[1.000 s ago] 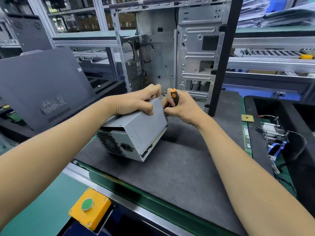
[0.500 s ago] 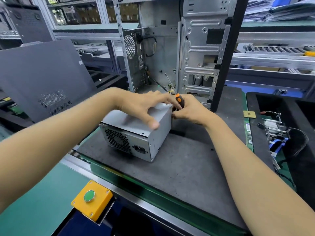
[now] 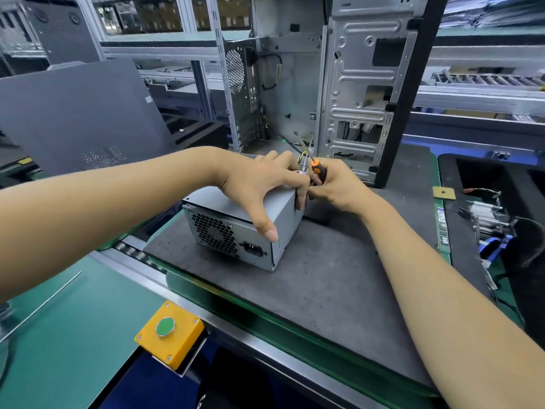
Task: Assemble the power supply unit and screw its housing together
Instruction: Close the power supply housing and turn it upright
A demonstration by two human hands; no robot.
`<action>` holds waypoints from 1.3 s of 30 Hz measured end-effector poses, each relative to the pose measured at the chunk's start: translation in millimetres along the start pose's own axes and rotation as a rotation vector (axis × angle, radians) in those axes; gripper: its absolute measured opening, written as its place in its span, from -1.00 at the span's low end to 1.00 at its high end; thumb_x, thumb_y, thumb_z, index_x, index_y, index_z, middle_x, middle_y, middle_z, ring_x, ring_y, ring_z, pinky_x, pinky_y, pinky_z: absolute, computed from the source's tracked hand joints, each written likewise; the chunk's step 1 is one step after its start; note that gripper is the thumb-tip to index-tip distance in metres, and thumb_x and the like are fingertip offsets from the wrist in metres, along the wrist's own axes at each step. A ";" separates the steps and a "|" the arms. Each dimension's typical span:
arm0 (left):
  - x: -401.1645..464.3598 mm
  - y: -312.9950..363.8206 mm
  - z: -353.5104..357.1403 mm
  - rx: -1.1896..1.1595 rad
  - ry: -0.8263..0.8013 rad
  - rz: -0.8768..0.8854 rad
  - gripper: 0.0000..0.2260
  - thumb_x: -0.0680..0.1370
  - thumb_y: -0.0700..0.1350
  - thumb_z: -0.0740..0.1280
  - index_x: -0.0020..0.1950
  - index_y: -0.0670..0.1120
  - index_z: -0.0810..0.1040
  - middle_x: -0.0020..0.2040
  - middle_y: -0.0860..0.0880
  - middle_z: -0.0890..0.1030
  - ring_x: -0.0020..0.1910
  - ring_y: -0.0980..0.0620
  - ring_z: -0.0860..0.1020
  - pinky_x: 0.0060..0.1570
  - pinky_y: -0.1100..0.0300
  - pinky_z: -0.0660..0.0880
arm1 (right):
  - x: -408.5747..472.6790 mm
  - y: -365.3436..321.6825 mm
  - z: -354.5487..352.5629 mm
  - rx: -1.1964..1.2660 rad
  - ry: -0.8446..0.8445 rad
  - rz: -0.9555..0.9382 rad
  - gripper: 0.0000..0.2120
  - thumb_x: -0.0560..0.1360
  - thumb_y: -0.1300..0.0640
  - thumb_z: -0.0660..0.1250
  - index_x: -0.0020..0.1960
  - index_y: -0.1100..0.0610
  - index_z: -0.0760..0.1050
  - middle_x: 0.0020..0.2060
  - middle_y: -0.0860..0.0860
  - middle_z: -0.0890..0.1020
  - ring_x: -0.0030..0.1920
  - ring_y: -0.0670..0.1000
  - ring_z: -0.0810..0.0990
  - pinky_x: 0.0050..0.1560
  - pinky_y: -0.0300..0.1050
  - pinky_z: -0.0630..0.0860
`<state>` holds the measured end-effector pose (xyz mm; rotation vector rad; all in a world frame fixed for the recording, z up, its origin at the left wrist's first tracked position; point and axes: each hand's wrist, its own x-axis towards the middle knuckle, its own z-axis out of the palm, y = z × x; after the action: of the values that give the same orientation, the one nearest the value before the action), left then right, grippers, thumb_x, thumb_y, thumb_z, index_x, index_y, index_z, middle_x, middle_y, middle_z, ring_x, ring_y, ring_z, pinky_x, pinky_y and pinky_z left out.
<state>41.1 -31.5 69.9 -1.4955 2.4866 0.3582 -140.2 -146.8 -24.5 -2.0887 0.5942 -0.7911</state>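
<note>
While the boxy grey sheet-metal power supply unit (image 3: 236, 228) is sitting flat on the rough dark mat (image 3: 309, 278), honeycomb fan grille facing me, my left hand (image 3: 259, 184) is spreading across its smooth lid, thumb pressing down the near corner and fingers curling over the far edge. My right hand (image 3: 336, 187) is gripping the orange-and-black screwdriver (image 3: 315, 168) behind the unit, its thin steel shaft pointing up toward the open, stamped-metal computer case (image 3: 359, 93).
</note>
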 end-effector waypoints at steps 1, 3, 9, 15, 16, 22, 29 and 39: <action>1.2 -0.7 -0.5 0.002 -0.015 0.000 -0.31 0.07 0.53 0.45 0.14 0.38 0.41 0.21 0.08 0.25 0.19 0.00 0.24 0.35 -0.05 0.29 | 0.5 0.7 0.6 -0.006 0.007 -0.004 -0.60 0.37 0.58 0.30 -0.29 0.13 0.25 -0.44 -0.15 0.34 -0.36 -0.11 0.26 -0.33 -0.23 0.30; 1.8 -1.0 -3.2 -0.007 -0.049 0.000 -0.30 0.06 0.55 0.46 0.14 0.40 0.41 0.22 0.08 0.24 0.17 0.04 0.22 0.34 -0.02 0.27 | 2.4 3.0 2.2 -0.015 0.005 -0.022 -0.61 0.39 0.57 0.31 -0.28 0.16 0.25 -0.42 -0.15 0.32 -0.32 -0.08 0.24 -0.30 -0.16 0.25; 4.8 2.3 -8.2 -0.014 -0.095 0.000 -0.29 0.03 0.51 0.49 0.12 0.40 0.43 0.21 0.10 0.24 0.19 0.05 0.22 0.35 0.00 0.26 | 4.0 4.9 6.2 0.036 -0.001 -0.079 -0.72 0.45 0.45 0.40 -0.24 0.32 0.30 -0.33 0.09 0.32 -0.25 0.01 0.23 -0.26 -0.08 0.20; 8.2 -5.1 -7.7 -0.028 -0.054 0.005 -0.21 0.00 0.63 0.45 0.14 0.36 0.46 0.23 0.08 0.28 0.28 -0.05 0.29 0.39 -0.12 0.33 | 5.9 5.2 2.4 0.080 0.014 0.025 -0.56 0.42 0.60 0.27 -0.31 0.10 0.28 -0.50 -0.22 0.38 -0.45 -0.22 0.34 -0.36 -0.37 0.38; 8.4 -6.2 -8.5 -0.036 -0.040 0.011 -0.21 0.00 0.64 0.44 0.14 0.34 0.46 0.25 0.07 0.30 0.30 -0.06 0.30 0.41 -0.14 0.33 | 5.9 5.3 2.4 0.081 0.006 0.031 -0.57 0.42 0.62 0.24 -0.30 0.11 0.27 -0.52 -0.24 0.39 -0.46 -0.24 0.35 -0.36 -0.38 0.38; 5.3 -1.3 -6.5 -0.057 -0.038 0.013 -0.28 0.06 0.49 0.52 0.13 0.28 0.45 0.24 0.07 0.29 0.31 -0.12 0.29 0.41 -0.11 0.32 | 8.2 7.9 2.5 0.064 0.002 0.031 -0.59 0.39 0.61 0.18 -0.29 0.11 0.24 -0.52 -0.27 0.44 -0.45 -0.24 0.36 -0.32 -0.30 0.43; -4.7 42.8 -9.4 0.401 -0.020 0.151 -0.52 0.25 0.48 0.30 0.09 0.32 0.42 0.35 0.08 0.21 0.36 -0.01 0.13 0.52 -0.12 0.05 | 10.7 16.6 3.0 0.073 0.017 0.008 -0.86 0.36 0.47 0.38 -0.16 0.42 0.41 -0.32 0.10 0.47 -0.23 -0.03 0.38 -0.22 -0.13 0.34; 39.3 81.7 -0.5 0.822 -0.596 0.073 -0.52 0.43 0.26 0.44 0.30 0.20 0.47 0.23 0.02 0.38 0.33 -0.10 0.35 0.44 -0.25 0.23 | 3.6 7.1 6.8 0.219 0.011 0.045 -0.65 0.27 0.21 0.45 -0.31 0.09 0.24 -0.44 -0.18 0.55 -0.39 -0.16 0.45 -0.25 -0.28 0.43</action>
<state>-49.4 -27.4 66.1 -0.8044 1.8440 -0.1845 -133.7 -149.6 -32.3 -1.8665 0.5336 -0.8049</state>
